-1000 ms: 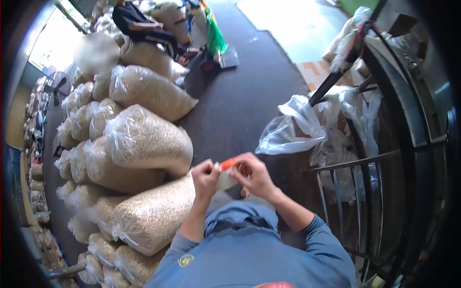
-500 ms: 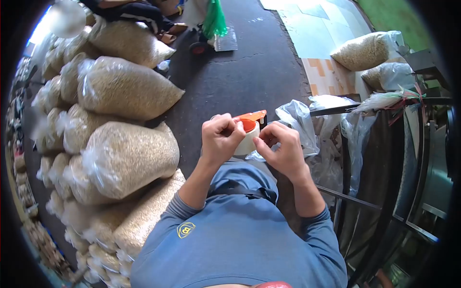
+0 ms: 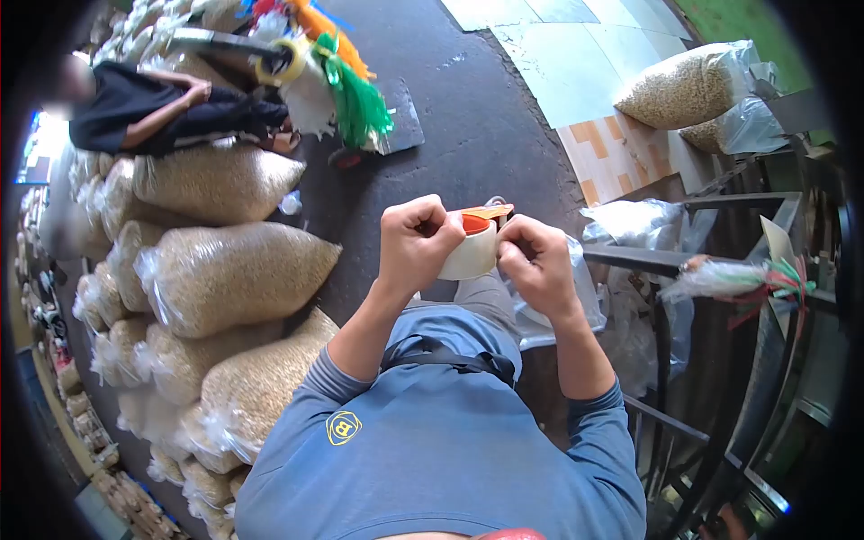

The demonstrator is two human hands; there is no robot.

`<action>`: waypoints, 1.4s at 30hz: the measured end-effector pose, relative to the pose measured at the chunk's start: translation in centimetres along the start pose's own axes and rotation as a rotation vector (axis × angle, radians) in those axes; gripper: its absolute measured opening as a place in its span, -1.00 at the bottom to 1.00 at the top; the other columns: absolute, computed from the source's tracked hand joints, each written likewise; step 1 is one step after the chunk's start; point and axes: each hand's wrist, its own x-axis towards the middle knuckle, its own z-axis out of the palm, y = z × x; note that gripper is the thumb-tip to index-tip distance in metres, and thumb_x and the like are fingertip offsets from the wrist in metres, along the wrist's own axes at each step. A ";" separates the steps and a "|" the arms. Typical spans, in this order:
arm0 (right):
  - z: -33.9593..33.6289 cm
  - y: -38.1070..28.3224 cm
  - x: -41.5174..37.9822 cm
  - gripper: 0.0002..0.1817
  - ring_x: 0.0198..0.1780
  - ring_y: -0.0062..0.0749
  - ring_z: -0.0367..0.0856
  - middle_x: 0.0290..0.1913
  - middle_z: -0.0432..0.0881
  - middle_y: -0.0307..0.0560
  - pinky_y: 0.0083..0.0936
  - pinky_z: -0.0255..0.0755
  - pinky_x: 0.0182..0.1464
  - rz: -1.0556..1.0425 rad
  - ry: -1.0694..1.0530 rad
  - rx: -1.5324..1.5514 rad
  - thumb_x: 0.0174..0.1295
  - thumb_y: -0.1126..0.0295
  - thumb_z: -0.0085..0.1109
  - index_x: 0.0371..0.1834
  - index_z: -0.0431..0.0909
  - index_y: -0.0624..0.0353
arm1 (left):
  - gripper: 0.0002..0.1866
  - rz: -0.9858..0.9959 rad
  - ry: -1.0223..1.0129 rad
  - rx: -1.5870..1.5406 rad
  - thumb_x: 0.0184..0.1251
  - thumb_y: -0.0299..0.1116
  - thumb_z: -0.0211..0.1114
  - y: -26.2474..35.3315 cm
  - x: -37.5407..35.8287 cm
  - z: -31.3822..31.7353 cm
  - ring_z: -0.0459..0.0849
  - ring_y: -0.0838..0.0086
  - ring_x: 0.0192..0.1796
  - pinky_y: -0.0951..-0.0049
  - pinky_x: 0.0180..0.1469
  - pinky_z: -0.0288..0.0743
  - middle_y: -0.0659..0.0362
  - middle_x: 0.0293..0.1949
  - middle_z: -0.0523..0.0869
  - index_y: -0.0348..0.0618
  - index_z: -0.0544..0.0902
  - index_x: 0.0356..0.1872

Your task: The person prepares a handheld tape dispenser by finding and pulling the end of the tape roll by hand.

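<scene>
My left hand point(image 3: 414, 243) is closed around a roll of packing tape point(image 3: 472, 254) in an orange dispenser point(image 3: 482, 216), held up in front of my chest. My right hand point(image 3: 535, 261) pinches at the right side of the roll with thumb and fingertips, as if on the tape's edge. Both hands touch the roll. Below it my grey-trousered knee point(image 3: 481, 297) shows.
Clear sacks of grain point(image 3: 234, 270) lie stacked at the left. A person in black point(image 3: 153, 112) sits on the sacks at the upper left, beside a cart with green and orange tassels point(image 3: 346, 99). A metal frame point(image 3: 684, 270) with plastic bags stands right. Another sack point(image 3: 684, 85) lies far right.
My hands with the tape roll have risen higher in view and closed tighter around it; the view has swung, bringing the seated person and the right-hand frame into different places.
</scene>
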 end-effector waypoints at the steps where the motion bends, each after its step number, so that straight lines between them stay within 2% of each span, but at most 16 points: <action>1: -2.0 1.4 2.2 -0.96 -0.52 -0.71 0.46 -0.55 0.55 -0.26 -0.66 0.32 -0.47 0.106 -0.019 0.182 0.16 0.59 0.14 -0.41 0.55 0.34 | -0.67 -0.058 -0.011 -0.073 0.20 -0.49 0.34 0.0 2.9 1.3 0.30 0.75 -0.55 0.57 -0.53 0.14 0.34 -0.68 0.39 -0.24 0.41 -0.69; 3: -6.2 2.4 6.7 -0.94 -0.50 -0.73 0.45 -0.49 0.58 -0.27 -0.67 0.30 -0.47 0.190 -0.072 0.351 0.19 0.57 0.16 -0.42 0.56 0.32 | -0.65 -0.075 -0.040 -0.129 0.24 -0.51 0.31 0.2 8.3 4.3 0.27 0.79 -0.53 0.60 -0.52 0.12 0.41 -0.66 0.35 -0.23 0.39 -0.70; 7: -14.0 2.5 15.0 -0.92 -0.47 -0.74 0.47 -0.45 0.59 -0.23 -0.68 0.32 -0.47 0.090 0.062 0.488 0.20 0.55 0.21 -0.44 0.56 0.30 | -0.66 -0.083 -0.022 -0.113 0.26 -0.59 0.25 1.3 19.2 10.7 0.28 0.75 -0.51 0.62 -0.45 0.11 0.37 -0.60 0.40 -0.20 0.37 -0.69; 10: -18.9 3.7 20.4 -0.93 -0.45 -0.65 0.55 -0.43 0.60 -0.16 -0.69 0.42 -0.44 -0.259 0.295 0.051 0.17 0.57 0.31 -0.32 0.61 0.28 | -0.67 -0.011 0.085 -0.108 0.25 -0.56 0.30 1.5 26.8 15.8 0.26 0.78 -0.52 0.61 -0.49 0.09 0.40 -0.63 0.37 -0.25 0.39 -0.68; 14: -23.0 4.0 27.5 -0.84 -0.32 -0.58 0.66 -0.24 0.64 -0.07 -0.63 0.55 -0.31 -0.183 0.357 0.040 0.20 0.55 0.40 -0.20 0.64 0.33 | -0.71 0.070 0.112 0.023 0.20 -0.57 0.32 1.1 35.6 21.4 0.27 0.72 -0.53 0.56 -0.49 0.11 0.32 -0.65 0.39 -0.30 0.43 -0.66; 22: -31.7 10.1 45.5 -0.93 -0.44 -0.48 0.63 -0.35 0.62 -0.05 -0.51 0.51 -0.40 0.015 0.629 -0.034 0.30 0.50 0.30 -0.26 0.62 0.28 | -0.75 0.226 0.113 0.162 0.12 -0.60 0.36 -4.9 55.4 31.0 0.34 0.51 -0.58 0.43 -0.49 0.17 0.19 -0.68 0.41 -0.26 0.48 -0.67; 23: -33.2 10.2 48.1 -0.92 -0.43 -0.32 0.64 -0.35 0.60 -0.01 -0.41 0.50 -0.38 0.031 0.605 -0.110 0.34 0.49 0.25 -0.25 0.59 0.28 | -0.75 0.234 0.102 0.161 0.11 -0.60 0.36 -5.5 58.2 31.9 0.35 0.48 -0.58 0.41 -0.48 0.19 0.18 -0.68 0.44 -0.25 0.49 -0.67; 24: -34.3 10.8 50.6 -0.91 -0.38 -0.19 0.64 -0.33 0.58 0.03 -0.34 0.50 -0.33 0.037 0.598 -0.176 0.36 0.48 0.21 -0.22 0.55 0.28 | -0.67 0.314 0.082 0.134 0.22 -0.60 0.32 -6.1 61.4 33.2 0.23 0.69 -0.56 0.54 -0.51 0.04 0.29 -0.64 0.33 -0.27 0.41 -0.68; 27: -38.3 12.5 59.3 -0.90 -0.23 0.13 0.60 -0.25 0.54 0.17 -0.17 0.49 -0.17 0.072 0.627 -0.255 0.42 0.47 0.08 -0.15 0.44 0.29 | -0.65 0.323 0.025 0.093 0.22 -0.61 0.33 -7.3 71.6 36.9 0.21 0.69 -0.57 0.52 -0.52 0.03 0.30 -0.66 0.32 -0.26 0.38 -0.69; 31: -43.6 12.6 69.6 -0.91 -0.21 0.17 0.57 -0.24 0.53 0.21 -0.13 0.45 -0.14 0.163 0.767 -0.184 0.42 0.49 0.04 -0.16 0.40 0.30 | -0.64 0.309 -0.096 0.029 0.22 -0.61 0.32 -6.5 84.3 41.2 0.19 0.69 -0.58 0.52 -0.52 0.02 0.31 -0.67 0.32 -0.25 0.36 -0.69; 32: -44.9 12.9 71.8 -0.93 -0.23 0.20 0.56 -0.29 0.53 0.21 -0.14 0.44 -0.16 0.148 0.807 -0.177 0.42 0.51 0.02 -0.16 0.40 0.30 | -0.68 0.318 -0.137 0.050 0.17 -0.61 0.35 -6.2 87.1 42.3 0.28 0.56 -0.59 0.46 -0.50 0.13 0.24 -0.67 0.39 -0.24 0.41 -0.69; 33: -46.1 13.9 73.6 -0.92 -0.33 -0.05 0.58 -0.35 0.54 0.10 -0.25 0.46 -0.23 0.175 0.838 -0.160 0.46 0.48 0.01 -0.15 0.39 0.28 | -0.71 0.321 -0.179 0.081 0.12 -0.61 0.37 -5.9 89.6 43.4 0.37 0.43 -0.60 0.40 -0.47 0.24 0.16 -0.68 0.46 -0.23 0.45 -0.68; 37: -53.3 14.1 80.7 -0.84 -0.41 -0.59 0.50 -0.36 0.52 -0.15 -0.53 0.45 -0.34 0.309 0.834 0.260 0.52 0.38 0.03 -0.04 0.40 0.25 | -0.69 0.200 -0.247 -0.006 0.15 -0.58 0.36 -7.0 98.4 48.3 0.32 0.55 -0.61 0.44 -0.52 0.19 0.19 -0.70 0.40 -0.26 0.42 -0.68; 39: -57.1 15.2 84.1 -0.84 -0.41 -0.58 0.50 -0.36 0.53 -0.16 -0.54 0.45 -0.34 0.248 0.855 0.395 0.51 0.37 0.05 -0.04 0.43 0.24 | -0.68 0.135 -0.278 -0.113 0.25 -0.59 0.27 -8.1 102.3 51.5 0.21 0.73 -0.53 0.58 -0.49 0.06 0.35 -0.64 0.31 -0.27 0.36 -0.65; 41: -61.0 17.4 86.7 -0.84 -0.40 -0.58 0.51 -0.36 0.54 -0.17 -0.54 0.44 -0.34 0.179 0.891 0.515 0.51 0.37 0.08 -0.04 0.46 0.24 | -0.68 0.127 -0.288 -0.066 0.26 -0.59 0.27 -9.0 106.3 55.0 0.22 0.73 -0.52 0.58 -0.48 0.07 0.35 -0.64 0.32 -0.27 0.36 -0.65; 42: -63.1 18.3 88.2 -0.84 -0.40 -0.57 0.52 -0.35 0.55 -0.17 -0.53 0.44 -0.35 0.144 0.893 0.300 0.49 0.36 0.10 -0.07 0.49 0.24 | -0.68 0.114 -0.298 -0.049 0.26 -0.58 0.28 -9.3 108.5 57.1 0.22 0.73 -0.51 0.59 -0.48 0.08 0.35 -0.63 0.33 -0.28 0.36 -0.65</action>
